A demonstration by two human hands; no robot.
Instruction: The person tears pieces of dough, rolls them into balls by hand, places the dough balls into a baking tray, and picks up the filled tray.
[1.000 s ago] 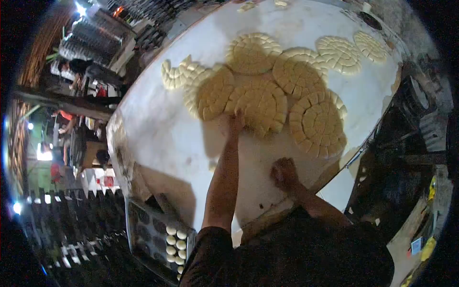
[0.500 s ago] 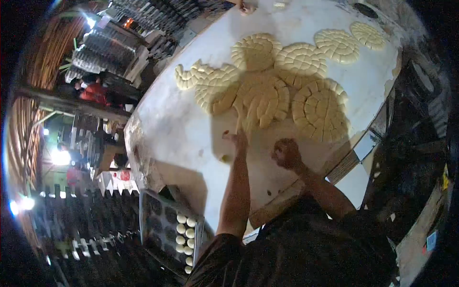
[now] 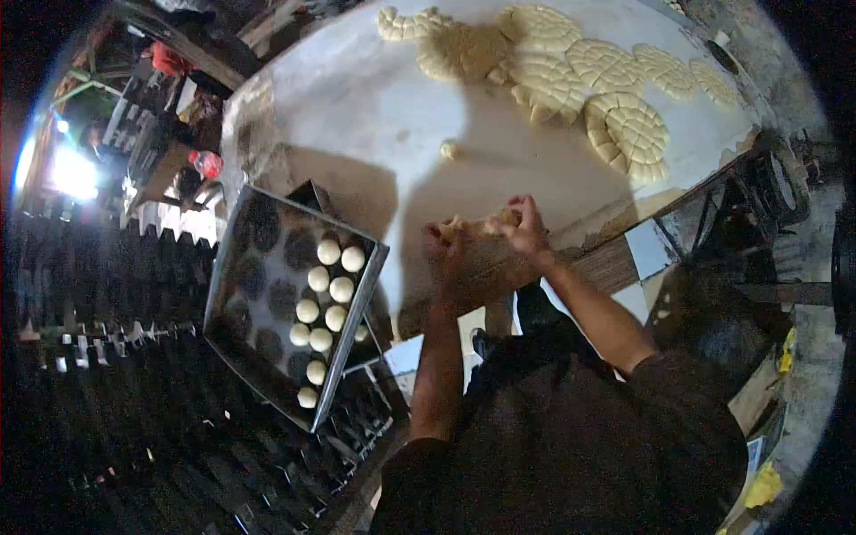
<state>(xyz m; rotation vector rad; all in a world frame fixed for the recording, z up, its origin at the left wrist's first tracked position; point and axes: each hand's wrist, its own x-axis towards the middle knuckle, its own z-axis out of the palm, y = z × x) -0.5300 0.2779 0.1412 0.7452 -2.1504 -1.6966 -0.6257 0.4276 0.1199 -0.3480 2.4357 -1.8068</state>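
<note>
We list: pale, irregular dough point(image 3: 492, 225), left hand point(image 3: 448, 237) and right hand point(image 3: 524, 228) curled round it; scored cream spirals point(image 3: 628, 134), one o'clock.

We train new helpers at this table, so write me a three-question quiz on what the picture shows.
1. True or false: the dough balls sit along only one side of the tray.

2. Where is the small lone lump?
a) Inside the tray
b) On the table, between the hands and the scored rounds
c) Beside the red bottle

3. Fill in the blank: the left hand and the right hand both hold pale ____.

Key: 1 true; 2 b; 3 dough.
</note>
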